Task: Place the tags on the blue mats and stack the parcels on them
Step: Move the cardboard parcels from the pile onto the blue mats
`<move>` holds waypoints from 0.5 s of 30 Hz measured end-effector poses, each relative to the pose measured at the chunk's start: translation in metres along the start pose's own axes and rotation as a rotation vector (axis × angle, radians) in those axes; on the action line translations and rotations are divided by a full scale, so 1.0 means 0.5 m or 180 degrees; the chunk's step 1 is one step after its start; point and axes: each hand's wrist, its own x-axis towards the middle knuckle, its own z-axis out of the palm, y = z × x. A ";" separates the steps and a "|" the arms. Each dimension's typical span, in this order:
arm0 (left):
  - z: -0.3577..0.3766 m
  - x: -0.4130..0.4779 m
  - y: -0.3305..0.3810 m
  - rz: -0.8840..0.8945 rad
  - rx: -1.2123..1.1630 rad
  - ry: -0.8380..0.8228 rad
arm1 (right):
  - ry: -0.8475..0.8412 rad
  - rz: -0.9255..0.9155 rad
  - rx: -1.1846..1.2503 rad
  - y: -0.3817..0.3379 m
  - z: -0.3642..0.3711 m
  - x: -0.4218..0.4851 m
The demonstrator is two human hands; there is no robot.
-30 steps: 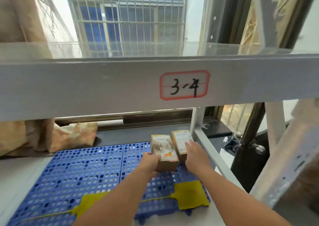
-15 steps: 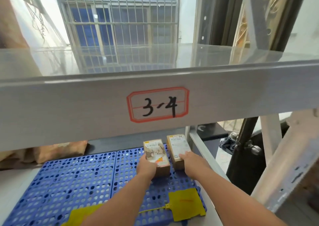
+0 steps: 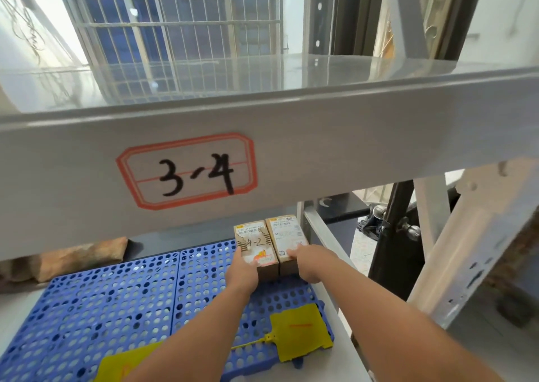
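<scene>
Two small cardboard parcels stand side by side at the far right of the right blue mat (image 3: pixel 210 291). The left parcel (image 3: pixel 255 244) is marked 4-2; my left hand (image 3: pixel 243 271) grips its near left corner. The right parcel (image 3: pixel 287 237) carries a white label; my right hand (image 3: pixel 306 265) rests on its near end, fingers over the top. A yellow tag (image 3: pixel 300 330) lies on the right mat's near corner. A second yellow tag (image 3: pixel 122 365) lies on the left blue mat (image 3: pixel 87 311), partly hidden by my left forearm.
A grey shelf beam (image 3: pixel 350 137) labelled 3-4 crosses just above the parcels. White shelf posts (image 3: pixel 481 250) stand to the right. Crumpled brown paper (image 3: pixel 78 257) lies behind the left mat. A barred window fills the background.
Both hands have pushed the two parcels farther back on the right mat, closer together. My view has dropped nearer the shelf beam.
</scene>
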 end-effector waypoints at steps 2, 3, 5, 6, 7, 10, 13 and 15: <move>-0.001 -0.002 0.001 0.0053 0.0117 -0.0013 | 0.0008 -0.0017 -0.0018 -0.001 0.002 -0.001; -0.003 -0.001 0.001 0.0059 0.0205 -0.0027 | 0.0020 -0.0031 -0.0022 -0.002 0.003 -0.001; -0.007 0.002 0.003 0.0036 0.0335 -0.0049 | 0.0029 -0.0060 -0.0048 -0.001 0.002 0.000; -0.009 0.002 0.004 0.0002 0.0366 -0.0051 | 0.0015 -0.0068 -0.0057 0.000 0.002 0.001; -0.009 0.003 0.006 -0.0036 0.0395 -0.0057 | -0.0005 -0.0068 -0.0059 0.001 0.001 0.001; -0.008 -0.006 0.013 -0.0056 0.0433 -0.0017 | -0.0061 -0.0026 -0.0022 0.002 0.003 0.003; -0.009 -0.011 0.017 -0.0017 0.0452 -0.0045 | 0.0176 0.0074 0.0189 -0.003 0.011 0.005; -0.017 -0.015 0.021 0.0030 0.0540 -0.0116 | 0.0796 0.0063 0.0296 -0.004 0.018 -0.002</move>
